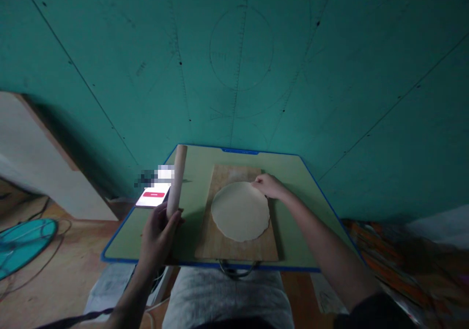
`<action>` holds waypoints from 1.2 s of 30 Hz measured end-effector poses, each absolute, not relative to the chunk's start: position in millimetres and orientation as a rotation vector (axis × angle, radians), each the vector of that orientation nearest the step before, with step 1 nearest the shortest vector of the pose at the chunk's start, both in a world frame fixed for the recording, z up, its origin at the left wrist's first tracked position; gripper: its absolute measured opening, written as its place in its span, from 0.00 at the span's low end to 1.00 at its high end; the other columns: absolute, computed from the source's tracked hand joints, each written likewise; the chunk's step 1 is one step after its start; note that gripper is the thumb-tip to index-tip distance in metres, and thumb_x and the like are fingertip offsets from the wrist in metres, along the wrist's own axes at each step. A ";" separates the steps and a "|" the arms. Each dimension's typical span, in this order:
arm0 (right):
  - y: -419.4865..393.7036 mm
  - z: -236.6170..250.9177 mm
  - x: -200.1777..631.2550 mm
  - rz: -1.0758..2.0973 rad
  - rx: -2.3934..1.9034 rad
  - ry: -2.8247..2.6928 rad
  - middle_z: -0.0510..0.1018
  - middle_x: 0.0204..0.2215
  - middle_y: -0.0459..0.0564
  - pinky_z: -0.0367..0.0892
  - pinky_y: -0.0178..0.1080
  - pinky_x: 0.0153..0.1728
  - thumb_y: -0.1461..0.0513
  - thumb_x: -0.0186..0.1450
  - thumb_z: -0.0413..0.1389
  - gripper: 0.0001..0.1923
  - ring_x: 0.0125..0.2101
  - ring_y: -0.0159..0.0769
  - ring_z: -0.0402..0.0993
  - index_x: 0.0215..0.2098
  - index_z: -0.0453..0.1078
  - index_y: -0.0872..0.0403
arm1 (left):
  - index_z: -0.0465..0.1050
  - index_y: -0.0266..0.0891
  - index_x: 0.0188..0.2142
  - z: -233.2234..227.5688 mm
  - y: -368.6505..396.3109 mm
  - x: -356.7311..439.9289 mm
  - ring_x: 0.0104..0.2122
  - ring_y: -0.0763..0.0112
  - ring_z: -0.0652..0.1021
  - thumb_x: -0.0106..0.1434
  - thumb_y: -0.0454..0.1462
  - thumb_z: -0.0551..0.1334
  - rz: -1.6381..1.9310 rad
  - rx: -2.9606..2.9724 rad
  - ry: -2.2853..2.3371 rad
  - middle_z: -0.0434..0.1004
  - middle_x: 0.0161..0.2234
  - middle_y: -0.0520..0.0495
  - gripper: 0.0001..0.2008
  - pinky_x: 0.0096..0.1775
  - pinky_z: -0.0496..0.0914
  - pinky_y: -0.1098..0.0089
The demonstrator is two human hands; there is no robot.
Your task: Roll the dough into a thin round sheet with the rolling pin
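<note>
A wide, flat round of dough (240, 212) lies on a wooden cutting board (210, 243), its edge slightly wavy. My right hand (270, 186) pinches the dough's far right edge between thumb and fingers. To the left of the board, my left hand (161, 229) is closed around the lower end of a wooden rolling pin (178, 180). The pin points up and away from me, apart from the dough. Part of its lower end is hidden by my fingers.
The board rests on a small pale-green table (286, 165) with a blue rim. A lit phone or tablet screen (152, 197) stands at its left edge, partly blurred out. A green wall (234, 65) rises behind. On the floor at left lies a teal round object (27, 246).
</note>
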State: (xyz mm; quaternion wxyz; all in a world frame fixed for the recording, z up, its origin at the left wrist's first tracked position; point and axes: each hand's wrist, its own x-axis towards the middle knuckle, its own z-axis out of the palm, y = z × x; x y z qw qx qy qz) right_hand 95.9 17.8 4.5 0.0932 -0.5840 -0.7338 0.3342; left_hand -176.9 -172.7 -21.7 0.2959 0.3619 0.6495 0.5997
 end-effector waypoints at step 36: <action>-62.0 22.6 91.0 0.583 -1.200 -2.512 0.75 0.56 0.57 0.64 0.46 0.59 0.66 0.66 0.53 0.21 0.57 0.44 0.71 0.58 0.68 0.53 | 0.70 0.37 0.44 -29.1 -170.1 -178.2 0.28 0.64 0.79 0.50 0.52 0.69 1.601 1.037 1.728 0.79 0.34 0.47 0.28 0.31 0.72 0.66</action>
